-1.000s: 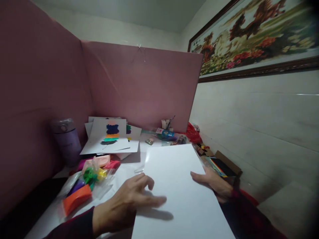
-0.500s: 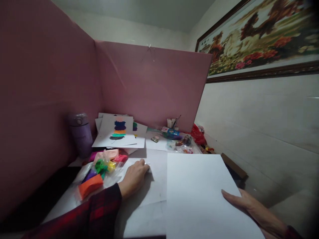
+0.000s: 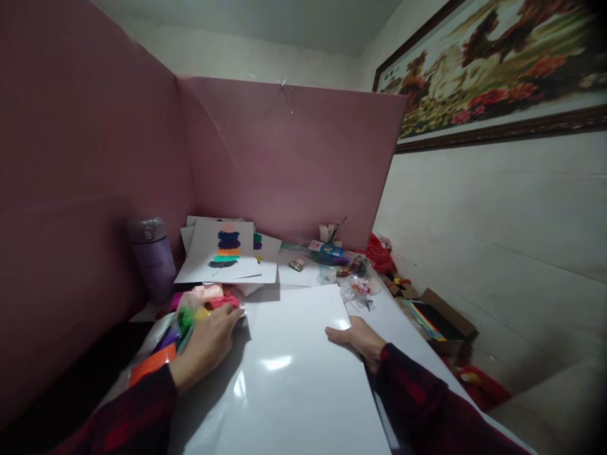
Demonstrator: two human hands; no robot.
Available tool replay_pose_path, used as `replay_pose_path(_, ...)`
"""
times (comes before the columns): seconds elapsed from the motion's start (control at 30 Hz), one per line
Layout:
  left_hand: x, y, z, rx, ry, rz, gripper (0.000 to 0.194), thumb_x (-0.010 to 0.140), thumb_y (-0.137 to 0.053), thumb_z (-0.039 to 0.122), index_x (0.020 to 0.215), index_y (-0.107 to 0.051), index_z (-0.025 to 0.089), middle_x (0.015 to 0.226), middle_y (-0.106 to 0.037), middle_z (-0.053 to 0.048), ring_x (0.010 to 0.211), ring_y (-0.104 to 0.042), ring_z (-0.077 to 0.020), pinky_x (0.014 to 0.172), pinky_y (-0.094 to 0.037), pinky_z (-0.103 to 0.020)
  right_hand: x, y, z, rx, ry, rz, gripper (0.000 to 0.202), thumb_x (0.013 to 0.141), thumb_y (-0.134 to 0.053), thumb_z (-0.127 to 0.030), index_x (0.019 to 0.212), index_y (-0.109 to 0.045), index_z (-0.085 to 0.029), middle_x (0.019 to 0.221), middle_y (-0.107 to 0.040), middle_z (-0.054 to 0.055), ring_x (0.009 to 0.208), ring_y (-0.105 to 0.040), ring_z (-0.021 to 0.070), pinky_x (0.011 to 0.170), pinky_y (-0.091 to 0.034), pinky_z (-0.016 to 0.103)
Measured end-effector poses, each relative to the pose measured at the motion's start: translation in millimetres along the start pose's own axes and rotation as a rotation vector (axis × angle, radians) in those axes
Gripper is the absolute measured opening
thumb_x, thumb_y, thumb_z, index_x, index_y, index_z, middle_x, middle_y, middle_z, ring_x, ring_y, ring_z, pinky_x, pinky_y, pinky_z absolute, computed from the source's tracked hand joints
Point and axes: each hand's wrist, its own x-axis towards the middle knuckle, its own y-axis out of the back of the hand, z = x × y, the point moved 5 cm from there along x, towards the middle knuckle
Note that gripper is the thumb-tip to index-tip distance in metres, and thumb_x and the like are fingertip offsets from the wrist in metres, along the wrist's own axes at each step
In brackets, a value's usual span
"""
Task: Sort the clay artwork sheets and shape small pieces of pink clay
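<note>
My right hand (image 3: 358,338) grips the right edge of a large white sheet (image 3: 294,354), thumb on top and the other fingers out of sight beneath. Bright reflections lie on the sheet's glossy surface, and it covers much of the near tabletop. My left hand (image 3: 208,341) is left of the sheet, at the pile of coloured clay packs (image 3: 152,365). Its fingers are curled closed, with a bit of clear plastic by the fingertips; what they hold, if anything, is hidden. Orange, green, purple, yellow and pink pieces show around this hand.
A purple bottle (image 3: 152,259) stands at the left. Painted paper sheets (image 3: 202,253) lean at the back before a pink partition (image 3: 284,158). Small bagged items (image 3: 355,284) and a blue packet (image 3: 327,248) lie at back right. Past the table's right edge is an open cardboard box (image 3: 446,309).
My right hand has brought the white sheet leftward over the middle of the table. My left hand has drawn back to the left, onto the clay packs.
</note>
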Motion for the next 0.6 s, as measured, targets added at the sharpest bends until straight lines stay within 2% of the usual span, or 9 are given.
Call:
replay_pose_path(0.07,2.4,1.5,3.0,-0.015,-0.008,-0.043,0.059,0.067,-0.038,0.002,0.12,-0.053,0.021,0.111,-0.055,-0.01,0.085,-0.059,-0.0227,0.07,-0.044,-0.032,9.9,2.1,-0.5,-0.174,0.103,0.131,0.036,0.062,-0.072,-0.021,0.093,-0.057,-0.011,0.087,-0.07,0.011,0.076,-0.067,0.0224,0.068,-0.053,0.033)
replay_pose_path(0.17,5.0,14.0,17.3,-0.02,-0.049,-0.073,0.062,0.064,-0.037,0.0,0.123,-0.051,0.017,0.111,-0.052,-0.012,0.087,-0.058,-0.0222,0.066,-0.044,-0.031,13.1,3.2,-7.7,-0.5,0.267,0.308,0.048,0.064,-0.071,-0.025,0.107,-0.054,-0.014,0.102,-0.068,0.011,0.091,-0.064,0.0237,0.078,-0.051,0.035)
replay_pose_path(0.23,6.4,24.4,32.6,-0.006,-0.118,-0.058,0.058,0.067,-0.037,0.001,0.12,-0.053,0.018,0.107,-0.053,-0.011,0.09,-0.057,-0.0224,0.069,-0.045,-0.032,11.7,-2.1,-13.4,-0.773,0.309,0.326,0.046,0.068,-0.069,-0.029,0.109,-0.055,-0.014,0.103,-0.068,0.012,0.094,-0.064,0.0249,0.081,-0.048,0.035)
replay_pose_path(0.3,8.4,28.2,49.7,-0.023,-0.189,-0.071,0.052,0.071,-0.037,0.002,0.115,-0.056,0.02,0.103,-0.055,-0.009,0.091,-0.056,-0.0218,0.073,-0.045,-0.033,10.1,-7.0,-18.2,-1.084,0.298,0.323,0.037,0.073,-0.065,-0.038,0.101,-0.062,-0.013,0.097,-0.069,0.014,0.09,-0.064,0.0282,0.076,-0.047,0.037)
replay_pose_path(0.4,12.9,17.9,74.9,-0.073,-0.249,-0.138,0.035,0.08,-0.042,0.012,0.109,-0.06,0.021,0.099,-0.057,-0.009,0.09,-0.057,-0.0228,0.075,-0.046,-0.035,10.4,-6.7,-25.9,-1.443,0.309,0.341,0.033,0.083,-0.054,-0.046,0.086,-0.068,-0.016,0.09,-0.068,0.015,0.083,-0.065,0.0284,0.069,-0.044,0.036)
replay_pose_path(0.5,16.1,-3.4,96.8,-0.099,-0.269,-0.219,0.025,0.082,-0.054,0.033,0.104,-0.061,0.023,0.102,-0.057,-0.009,0.088,-0.057,-0.025,0.069,-0.048,-0.035,18.2,1.0,-31.8,-1.514,0.402,0.284,0.027,0.09,-0.046,-0.033,0.084,-0.069,-0.021,0.098,-0.066,0.008,0.082,-0.064,0.0209,0.066,-0.041,0.03)
replay_pose_path(0.6,16.7,-18.6,111.9,-0.095,-0.3,-0.229,0.027,0.083,-0.054,0.037,0.105,-0.058,0.023,0.109,-0.056,-0.01,0.087,-0.056,-0.026,0.067,-0.049,-0.037,32.7,11.5,-37.2,-1.501,0.486,0.218,0.024,0.089,-0.046,-0.024,0.092,-0.069,-0.026,0.107,-0.065,0.003,0.088,-0.062,0.0169,0.066,-0.041,0.026)
